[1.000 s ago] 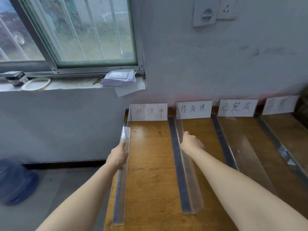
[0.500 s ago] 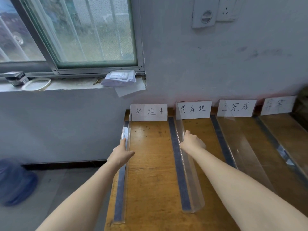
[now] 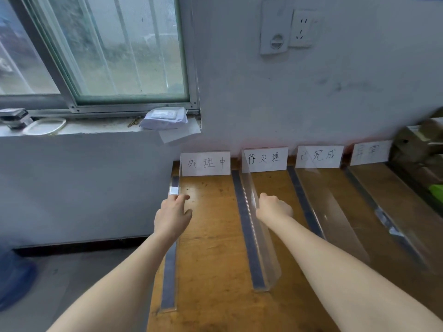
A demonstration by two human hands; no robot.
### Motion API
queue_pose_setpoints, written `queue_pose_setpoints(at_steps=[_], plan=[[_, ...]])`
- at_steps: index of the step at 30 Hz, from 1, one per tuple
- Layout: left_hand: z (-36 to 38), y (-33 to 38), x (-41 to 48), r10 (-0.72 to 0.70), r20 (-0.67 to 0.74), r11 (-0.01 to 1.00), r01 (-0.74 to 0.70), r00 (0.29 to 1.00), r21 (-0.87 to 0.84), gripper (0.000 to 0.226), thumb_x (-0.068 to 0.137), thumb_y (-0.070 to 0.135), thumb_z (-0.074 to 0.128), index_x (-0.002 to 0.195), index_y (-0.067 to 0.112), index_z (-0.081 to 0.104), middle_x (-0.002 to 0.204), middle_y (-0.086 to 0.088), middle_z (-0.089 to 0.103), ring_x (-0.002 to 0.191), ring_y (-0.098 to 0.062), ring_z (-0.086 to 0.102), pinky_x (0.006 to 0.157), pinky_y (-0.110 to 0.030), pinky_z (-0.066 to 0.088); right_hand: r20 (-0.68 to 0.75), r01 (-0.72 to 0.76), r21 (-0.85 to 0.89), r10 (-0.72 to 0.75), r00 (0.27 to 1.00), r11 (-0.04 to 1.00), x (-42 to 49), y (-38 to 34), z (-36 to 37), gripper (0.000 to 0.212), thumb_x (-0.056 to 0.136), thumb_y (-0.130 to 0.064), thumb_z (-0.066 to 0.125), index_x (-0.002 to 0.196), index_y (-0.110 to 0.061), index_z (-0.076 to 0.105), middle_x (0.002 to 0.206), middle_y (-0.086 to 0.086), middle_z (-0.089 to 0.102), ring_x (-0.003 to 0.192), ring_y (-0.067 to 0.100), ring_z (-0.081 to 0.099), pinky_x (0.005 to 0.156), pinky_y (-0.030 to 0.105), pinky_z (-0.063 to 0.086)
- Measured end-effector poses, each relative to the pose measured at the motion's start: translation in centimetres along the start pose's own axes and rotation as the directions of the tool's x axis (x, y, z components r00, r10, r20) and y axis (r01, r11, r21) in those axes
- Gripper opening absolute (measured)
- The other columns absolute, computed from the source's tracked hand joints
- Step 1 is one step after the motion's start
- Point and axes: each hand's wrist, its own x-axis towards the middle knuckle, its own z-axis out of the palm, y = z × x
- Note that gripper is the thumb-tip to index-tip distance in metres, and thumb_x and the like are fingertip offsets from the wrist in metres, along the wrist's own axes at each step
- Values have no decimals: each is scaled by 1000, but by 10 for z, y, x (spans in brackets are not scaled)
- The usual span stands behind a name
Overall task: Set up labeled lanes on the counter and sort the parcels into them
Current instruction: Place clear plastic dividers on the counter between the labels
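The wooden counter carries several clear acrylic dividers running back to the wall, each beside a dark tape strip. My left hand rests with loose, straight fingers on the top edge of the leftmost divider at the counter's left edge. The fingers of my right hand curl over the top edge of the second divider. A third divider and a fourth stand further right. White handwritten label cards lean on the wall, one per lane.
Blurred brown boxes and something green sit at the counter's far right. A wipes pack and a white lid lie on the window sill. A blue jug stands on the floor at the left.
My left hand has let go of the leftmost divider, and its fingers have straightened and spread over the top edge. My right hand keeps its hold on the second divider.
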Motion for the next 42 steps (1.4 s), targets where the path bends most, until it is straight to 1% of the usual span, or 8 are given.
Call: queue_pose_setpoints(at_steps=[7, 12, 15, 20, 24, 28, 33, 42], plan=[[2, 38, -16, 205, 32, 968, -208, 978, 141, 28, 99, 28, 43, 123, 22, 56, 119, 4, 60, 107, -15, 55, 77, -25, 42, 1, 100, -114, -101, 995, 988, -22, 24, -13, 21, 96, -9, 40, 107, -16, 58, 90, 2, 59, 75, 18, 55, 55, 26, 38], [13, 88, -24, 280, 40, 953, -283, 959, 107, 26, 98, 23, 46, 119, 16, 60, 117, 1, 62, 101, -15, 57, 75, -19, 41, -48, 142, -115, -149, 988, 983, -25, 67, -26, 22, 99, -12, 41, 109, -17, 59, 100, 4, 64, 79, 21, 57, 60, 27, 40], [27, 128, -27, 298, 38, 945, -300, 954, 126, 25, 97, 23, 45, 116, 19, 60, 114, 2, 63, 100, -16, 57, 82, -25, 47, -59, 147, -108, -153, 986, 983, -30, 112, -35, 25, 97, -11, 41, 112, -17, 60, 104, 5, 64, 90, 24, 60, 66, 30, 43], [58, 211, -40, 297, 51, 937, -301, 954, 179, 29, 96, 22, 42, 120, 22, 58, 120, 1, 61, 108, -22, 57, 88, -36, 47, -96, 158, -128, -171, 981, 979, -38, 197, -47, 20, 98, -12, 42, 111, -14, 57, 105, 6, 62, 86, 24, 53, 67, 33, 42], [85, 253, -54, 278, 90, 938, -290, 957, 188, 31, 94, 23, 43, 122, 23, 57, 123, 2, 59, 112, -21, 54, 90, -36, 44, -61, 139, -41, -141, 988, 990, -35, 242, -34, 22, 100, -21, 42, 113, -13, 57, 91, 1, 55, 84, 21, 58, 62, 29, 42], [103, 267, -67, 263, 148, 943, -286, 953, 168, 32, 96, 25, 45, 126, 25, 55, 125, 4, 59, 115, -18, 54, 91, -34, 46, 49, 122, 57, -125, 991, 991, -33, 251, -19, 22, 101, -29, 44, 107, -14, 59, 86, -2, 55, 75, 16, 56, 60, 26, 44], [119, 274, -71, 255, 217, 949, -287, 942, 129, 32, 95, 22, 49, 126, 22, 56, 123, 2, 60, 110, -18, 57, 92, -34, 50, 75, 64, 120, -73, 995, 991, -24, 243, -14, 14, 98, -21, 48, 88, -17, 56, 76, -2, 53, 74, 16, 59, 63, 25, 48], [133, 280, -68, 315, 274, 932, -351, 909, 93, 31, 95, 21, 48, 125, 21, 57, 119, 1, 61, 106, -18, 58, 90, -33, 51, 51, 32, 30, -34, 998, 999, -15, 249, -23, 11, 95, -12, 55, 100, -14, 65, 75, -2, 52, 70, 15, 57, 62, 24, 47]])
